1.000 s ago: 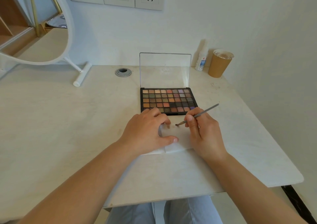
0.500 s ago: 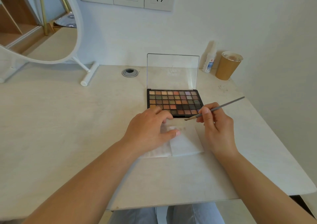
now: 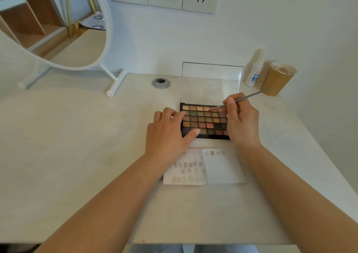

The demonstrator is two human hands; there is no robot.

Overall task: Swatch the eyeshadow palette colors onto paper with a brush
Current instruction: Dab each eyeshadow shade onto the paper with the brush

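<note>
Risks, as I judge them: brush (image 3: 245,98) tip is down in the top row of the eyeshadow palette (image 3: 205,121), w/ pans packed edge to edge, so a small wobble could drag bristles into the neighbouring pan & muddy the shade. Too much powder picked up could drop as fallout on the carry to the paper (image 3: 205,167), speckling swatches already there. Left hand (image 3: 168,134) lies partly over the palette's left side; thumb sits on or just above the bottom-row pans (can't tell which), & could smear pigment, then transfer it to the paper. Clear lid (image 3: 211,82) stands upright just behind the brush handle; a bump could knock it or shift the palette.

Hands: right hand (image 3: 240,120) pinches the brush near its ferrule, over the palette's right side. Left hand is relaxed, fingers spread, grasping nothing, steadying the palette edge.

Layout: palette is on the table (image 3: 77,155), between & under both hands. Paper lies just nearer the person, between the forearms, left arm covering its left corner. Left half carries rows of swatches, right half only a few at top.
</note>
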